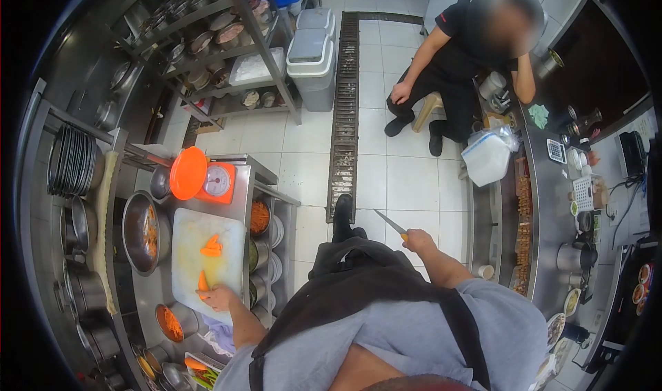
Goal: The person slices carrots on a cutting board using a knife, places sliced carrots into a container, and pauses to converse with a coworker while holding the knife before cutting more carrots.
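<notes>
My left hand (218, 298) is closed around the lower end of a peeled carrot piece (203, 281) at the near edge of a white cutting board (187, 253). Farther up the board lie several cut carrot pieces (212, 246). Out to the right, over the floor and away from the board, my right hand (418, 241) grips a knife (392, 223) by its yellow handle, the blade pointing up and left. Left of the board stands a large steel bowl (131, 234) with shredded orange food inside. A steel pot (181, 316) of carrot strips sits near my left hand.
An orange kitchen scale (219, 183) stands behind the board. Across the aisle, a person (448, 67) sits on a stool beside the right counter (545, 212). A floor drain grate (345, 108) runs down the aisle. Lidded bins (312, 60) stand by the shelving.
</notes>
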`<state>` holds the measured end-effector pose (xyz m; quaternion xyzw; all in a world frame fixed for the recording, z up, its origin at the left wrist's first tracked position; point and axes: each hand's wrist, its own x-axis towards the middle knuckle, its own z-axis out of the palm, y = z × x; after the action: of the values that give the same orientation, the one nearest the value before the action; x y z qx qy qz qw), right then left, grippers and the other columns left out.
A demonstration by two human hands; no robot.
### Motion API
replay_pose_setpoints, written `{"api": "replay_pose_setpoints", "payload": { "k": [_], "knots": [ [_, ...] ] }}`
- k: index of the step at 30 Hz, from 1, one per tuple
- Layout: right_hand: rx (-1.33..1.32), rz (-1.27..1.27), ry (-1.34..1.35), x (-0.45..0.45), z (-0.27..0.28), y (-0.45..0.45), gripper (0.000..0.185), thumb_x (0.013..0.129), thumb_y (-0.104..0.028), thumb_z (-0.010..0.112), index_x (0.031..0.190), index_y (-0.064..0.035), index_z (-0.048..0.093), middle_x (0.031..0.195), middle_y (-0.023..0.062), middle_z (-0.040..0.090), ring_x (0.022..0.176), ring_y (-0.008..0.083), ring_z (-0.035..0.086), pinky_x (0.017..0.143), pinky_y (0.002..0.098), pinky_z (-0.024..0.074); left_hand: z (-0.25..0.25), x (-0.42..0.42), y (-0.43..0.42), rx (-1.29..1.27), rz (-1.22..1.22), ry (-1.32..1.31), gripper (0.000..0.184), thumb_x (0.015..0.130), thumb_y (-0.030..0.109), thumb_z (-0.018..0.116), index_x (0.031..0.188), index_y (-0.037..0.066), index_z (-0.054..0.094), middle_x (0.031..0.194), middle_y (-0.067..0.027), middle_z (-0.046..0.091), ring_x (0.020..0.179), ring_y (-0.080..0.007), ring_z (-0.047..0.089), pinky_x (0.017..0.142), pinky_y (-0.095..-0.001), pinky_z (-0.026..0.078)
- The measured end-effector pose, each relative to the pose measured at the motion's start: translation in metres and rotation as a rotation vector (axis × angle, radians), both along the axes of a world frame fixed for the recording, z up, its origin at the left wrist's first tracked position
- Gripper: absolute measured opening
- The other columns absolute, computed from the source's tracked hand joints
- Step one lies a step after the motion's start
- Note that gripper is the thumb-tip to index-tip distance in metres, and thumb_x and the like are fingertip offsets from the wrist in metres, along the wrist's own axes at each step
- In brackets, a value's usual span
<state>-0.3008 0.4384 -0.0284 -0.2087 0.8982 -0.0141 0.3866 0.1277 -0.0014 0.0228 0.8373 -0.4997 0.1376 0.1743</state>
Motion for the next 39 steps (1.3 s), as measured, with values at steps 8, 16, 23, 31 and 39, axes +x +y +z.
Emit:
{"api": "replay_pose_setpoints", "payload": {
  "k": [8, 16, 23, 31, 39],
  "knots": [
    [0.025, 0.030, -0.021, -0.006, 0.008, -0.006, 0.033, 0.080, -0.030, 0.064, 0.103, -0.0063, 0.063, 0.102, 0.0149, 0.066, 0.099, 0.0317, 0.062, 0.087, 0.0426, 0.0500, 0.001, 0.001, 0.002, 0.020, 0.008, -0.012, 0.058, 0.087, 0.025, 0.044, 0.143, 0.019, 0.031, 0.127, -0.0118, 0.052, 0.108, -0.0265, 0.056, 0.084, -0.0460, 0.044],
    [0.028, 0.002, -0.011, -0.017, 0.011, -0.005, 0.034, 0.080, -0.029, 0.061, 0.105, -0.0063, 0.062, 0.105, 0.0136, 0.066, 0.101, 0.0314, 0.061, 0.088, 0.0428, 0.0498, -0.008, 0.006, -0.002, -0.013, -0.022, -0.045, 0.059, 0.086, 0.024, 0.044, 0.143, 0.019, 0.031, 0.126, -0.0120, 0.053, 0.109, -0.0273, 0.056, 0.083, -0.0464, 0.045],
    [-0.005, 0.016, 0.007, -0.011, 0.004, -0.008, 0.033, 0.080, -0.029, 0.062, 0.105, -0.0070, 0.062, 0.104, 0.0132, 0.066, 0.100, 0.0308, 0.062, 0.087, 0.0430, 0.0500, 0.000, -0.001, 0.000, 0.006, 0.014, -0.010, 0.058, 0.086, 0.024, 0.045, 0.143, 0.019, 0.032, 0.122, -0.0131, 0.055, 0.108, -0.0277, 0.057, 0.082, -0.0467, 0.045],
    [0.017, 0.002, -0.020, -0.009, 0.007, -0.008, 0.035, 0.080, -0.030, 0.064, 0.106, -0.0071, 0.062, 0.105, 0.0139, 0.066, 0.101, 0.0306, 0.062, 0.088, 0.0426, 0.0498, -0.008, 0.005, -0.004, 0.006, 0.006, -0.027, 0.058, 0.086, 0.025, 0.045, 0.143, 0.019, 0.032, 0.123, -0.0131, 0.055, 0.108, -0.0280, 0.056, 0.084, -0.0462, 0.044],
    [0.028, -0.041, -0.025, -0.010, 0.012, -0.002, 0.034, 0.080, -0.029, 0.064, 0.106, -0.0069, 0.062, 0.105, 0.0145, 0.066, 0.102, 0.0309, 0.061, 0.088, 0.0424, 0.0497, -0.005, 0.004, -0.003, 0.042, 0.017, 0.012, 0.060, 0.087, 0.025, 0.044, 0.145, 0.019, 0.029, 0.128, -0.0126, 0.052, 0.113, -0.0273, 0.054, 0.088, -0.0451, 0.042]
  ]
}}
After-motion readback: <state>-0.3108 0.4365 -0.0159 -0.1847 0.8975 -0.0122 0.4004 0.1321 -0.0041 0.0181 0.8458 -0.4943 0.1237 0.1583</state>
